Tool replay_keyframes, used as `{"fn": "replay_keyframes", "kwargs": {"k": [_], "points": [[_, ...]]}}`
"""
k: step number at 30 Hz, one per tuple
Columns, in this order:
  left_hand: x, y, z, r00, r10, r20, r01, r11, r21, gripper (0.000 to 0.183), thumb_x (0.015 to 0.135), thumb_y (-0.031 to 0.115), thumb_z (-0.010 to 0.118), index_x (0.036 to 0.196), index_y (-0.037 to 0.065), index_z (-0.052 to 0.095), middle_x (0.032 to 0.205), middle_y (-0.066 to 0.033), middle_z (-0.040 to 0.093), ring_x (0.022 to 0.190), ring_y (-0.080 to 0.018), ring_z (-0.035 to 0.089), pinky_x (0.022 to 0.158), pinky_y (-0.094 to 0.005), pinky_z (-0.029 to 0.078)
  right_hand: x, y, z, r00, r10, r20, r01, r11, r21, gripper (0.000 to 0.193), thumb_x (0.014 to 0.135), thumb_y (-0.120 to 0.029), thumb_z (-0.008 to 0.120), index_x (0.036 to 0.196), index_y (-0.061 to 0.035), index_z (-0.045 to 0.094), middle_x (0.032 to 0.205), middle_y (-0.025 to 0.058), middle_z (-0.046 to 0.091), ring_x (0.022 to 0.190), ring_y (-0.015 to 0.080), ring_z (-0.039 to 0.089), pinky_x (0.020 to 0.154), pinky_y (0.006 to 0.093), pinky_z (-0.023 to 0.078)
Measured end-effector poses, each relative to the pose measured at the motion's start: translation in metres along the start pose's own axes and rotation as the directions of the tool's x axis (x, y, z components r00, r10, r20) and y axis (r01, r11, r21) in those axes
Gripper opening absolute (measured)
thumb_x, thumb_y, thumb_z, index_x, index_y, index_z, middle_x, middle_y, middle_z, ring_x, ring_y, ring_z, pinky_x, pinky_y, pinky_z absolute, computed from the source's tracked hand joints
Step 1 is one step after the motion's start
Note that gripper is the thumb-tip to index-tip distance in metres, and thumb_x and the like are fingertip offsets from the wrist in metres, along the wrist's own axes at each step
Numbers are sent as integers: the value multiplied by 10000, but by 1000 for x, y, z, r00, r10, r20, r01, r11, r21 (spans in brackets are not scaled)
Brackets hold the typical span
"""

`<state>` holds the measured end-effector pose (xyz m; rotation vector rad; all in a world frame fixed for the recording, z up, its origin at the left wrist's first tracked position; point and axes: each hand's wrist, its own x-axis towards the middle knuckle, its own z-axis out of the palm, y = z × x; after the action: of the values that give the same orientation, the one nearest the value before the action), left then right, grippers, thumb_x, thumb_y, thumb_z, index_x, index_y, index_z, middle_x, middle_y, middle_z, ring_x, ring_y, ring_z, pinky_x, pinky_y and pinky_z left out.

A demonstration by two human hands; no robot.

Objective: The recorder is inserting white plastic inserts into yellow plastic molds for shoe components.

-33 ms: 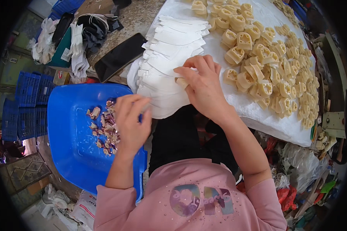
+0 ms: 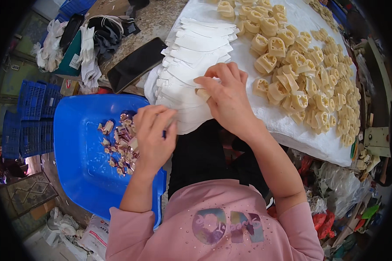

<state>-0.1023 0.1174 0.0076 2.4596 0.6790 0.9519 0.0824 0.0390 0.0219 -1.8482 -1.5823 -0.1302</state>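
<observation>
My right hand is above the front of the white sheets, with thumb and fingers pinched on a small cream-coloured moulded piece. The fingers partly hide that piece. Thin white sheets lie fanned out in an overlapping stack that runs away from me. My left hand hovers at the stack's near left corner, beside the basin's rim. Its fingers are slightly curled and apart from the thumb, and I see nothing held there. Many cream-coloured moulded pieces with hollow openings lie heaped right of the sheets.
A blue plastic basin at the left holds shiny purple-and-beige pieces. A black phone lies left of the sheets. White cloth covers the table. Blue crates stand far left; plastic bags lie low at the right.
My left hand has shifted slightly right, onto the near corner of the white sheets. My right hand has moved a little left, still pinching the cream-coloured piece.
</observation>
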Motion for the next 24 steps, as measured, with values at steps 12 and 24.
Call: {"fn": "replay_keyframes", "kwargs": {"k": [12, 24], "points": [[7, 1, 19, 997, -54, -58, 58, 996, 70, 299, 627, -50, 677, 912, 29, 631, 974, -89, 600, 929, -281, 532, 848, -372, 413, 23, -22, 29, 992, 6, 122, 24, 971, -240, 110, 656, -23, 599, 764, -28, 614, 890, 97, 509, 949, 262, 450, 837, 439, 297], [4, 0, 17, 997, -52, -58, 57, 994, 93, 315, 628, -16, 702, 930, 39, 628, 999, -84, 588, 968, -279, 522, 853, -379, 390, -12, 4, 25, 997, -82, 15, 72, 942, 328, 297, 602, 115, 511, 858, -31, 538, 967, 108, 524, 968, 296, 472, 915, 406, 291]]}}
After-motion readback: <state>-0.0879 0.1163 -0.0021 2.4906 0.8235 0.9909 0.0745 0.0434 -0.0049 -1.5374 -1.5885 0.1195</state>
